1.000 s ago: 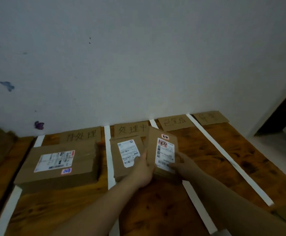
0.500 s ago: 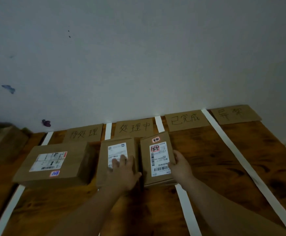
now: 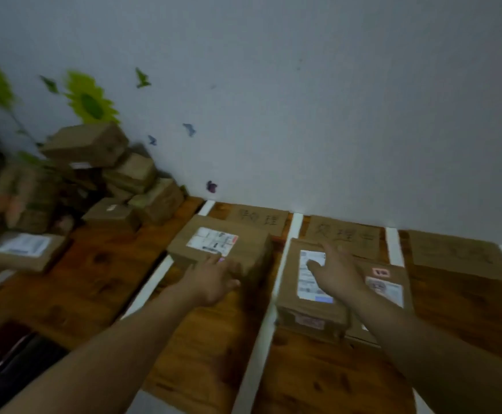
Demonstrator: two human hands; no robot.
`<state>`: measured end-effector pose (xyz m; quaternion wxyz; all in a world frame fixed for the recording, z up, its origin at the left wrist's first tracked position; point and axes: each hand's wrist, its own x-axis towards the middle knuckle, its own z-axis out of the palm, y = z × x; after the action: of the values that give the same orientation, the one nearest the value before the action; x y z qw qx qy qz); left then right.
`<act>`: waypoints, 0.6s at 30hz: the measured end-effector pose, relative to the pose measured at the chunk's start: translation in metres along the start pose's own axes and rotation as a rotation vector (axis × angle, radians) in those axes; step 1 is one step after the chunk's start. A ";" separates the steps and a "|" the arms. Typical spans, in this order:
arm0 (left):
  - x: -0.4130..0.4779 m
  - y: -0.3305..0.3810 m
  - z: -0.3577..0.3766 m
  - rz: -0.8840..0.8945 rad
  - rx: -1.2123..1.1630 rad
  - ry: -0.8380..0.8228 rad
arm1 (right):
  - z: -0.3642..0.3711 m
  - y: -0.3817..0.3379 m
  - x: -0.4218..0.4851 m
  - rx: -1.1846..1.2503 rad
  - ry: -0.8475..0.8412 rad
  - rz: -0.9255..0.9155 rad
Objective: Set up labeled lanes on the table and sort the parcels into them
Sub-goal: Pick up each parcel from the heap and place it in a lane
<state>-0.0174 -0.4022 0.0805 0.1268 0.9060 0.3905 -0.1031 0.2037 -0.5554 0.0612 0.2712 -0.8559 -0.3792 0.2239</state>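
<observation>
White tape strips (image 3: 296, 227) divide the wooden table (image 3: 213, 354) into lanes, each headed by a brown cardboard label (image 3: 343, 236) at the wall. A large parcel (image 3: 252, 252) lies in the left lane. My left hand (image 3: 211, 279) hovers at its near edge, fingers spread, holding nothing. In the middle lane two smaller parcels lie side by side: the left parcel (image 3: 290, 297) and the right parcel (image 3: 385, 289). My right hand (image 3: 336, 271) is open above the left one's shipping label. The picture is blurred.
A heap of unsorted cardboard parcels (image 3: 94, 180) is piled at the far left against the wall, with a flat parcel (image 3: 25, 251) in front. Flower and butterfly stickers (image 3: 90, 100) mark the wall. A third cardboard label (image 3: 458, 252) heads the right lane. Something dark (image 3: 7, 360) sits at the lower left.
The view has swung left, showing the parcel heap. Both hands have let go of the two small parcels; my left hand has moved left to the large parcel and my right hand onto the left small parcel.
</observation>
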 end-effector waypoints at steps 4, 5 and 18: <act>-0.041 -0.137 -0.041 -0.243 -0.011 0.031 | 0.045 -0.120 0.004 -0.021 -0.051 -0.218; -0.055 -0.170 -0.051 -0.298 -0.031 0.050 | 0.060 -0.150 0.003 -0.034 -0.070 -0.258; -0.210 -0.484 -0.122 -0.610 -0.253 0.197 | 0.272 -0.452 -0.032 -0.189 -0.341 -0.496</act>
<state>-0.5034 -0.1868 0.1836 0.1633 0.7301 0.6635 0.0012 -0.2149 -0.2439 0.1486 0.1692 -0.7087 -0.6357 0.2550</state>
